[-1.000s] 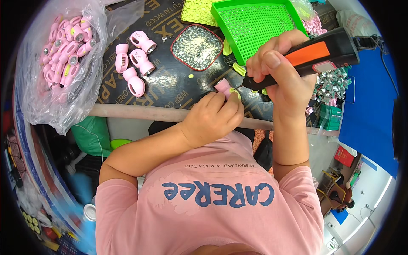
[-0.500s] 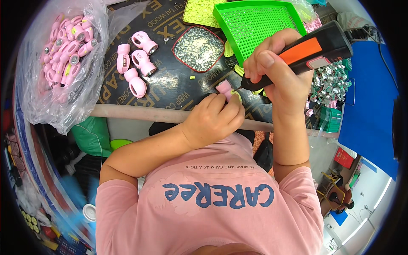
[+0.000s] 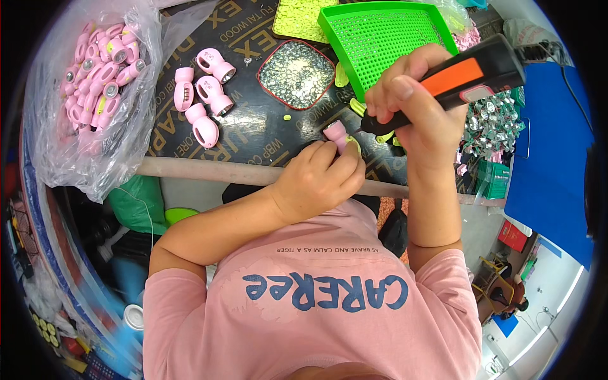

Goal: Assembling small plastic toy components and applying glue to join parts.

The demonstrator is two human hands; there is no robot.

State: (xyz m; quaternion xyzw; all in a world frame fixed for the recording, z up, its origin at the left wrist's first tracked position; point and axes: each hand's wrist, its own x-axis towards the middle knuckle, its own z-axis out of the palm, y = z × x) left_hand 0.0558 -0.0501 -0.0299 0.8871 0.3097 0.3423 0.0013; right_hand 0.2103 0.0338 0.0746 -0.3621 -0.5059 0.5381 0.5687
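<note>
Dark board with pale lettering forms the worktop [image 3: 253,136], its near edge a pale rounded strip running across the picture. At that edge the left hand [image 3: 316,180] is curled, fingertips pinching one small pink plastic part [image 3: 335,133]; most of the part is hidden behind the fingers, so only its top end shows. The right hand [image 3: 415,107] is wrapped tight around a black and orange powered driver [image 3: 468,73], whose dark tip meets the pink part; the bit itself is too thin to make out. A yellow-green piece just beside the part is half covered by the left fingertips. Four loose pink housings [image 3: 202,95] lie on the board to the left, well apart from the hands. Farther left one clear plastic bag [image 3: 95,88] holds many more pink housings, too crowded to count. One shallow dish of small silver metal pieces [image 3: 296,73] sits behind the hands, and one green perforated tray [image 3: 386,41] stands beside it, partly covered by the right hand. A heap of shiny metal parts [image 3: 494,123] lies at the right, cut off by the driver. Below, the person's pink shirt fills the lower picture.
</note>
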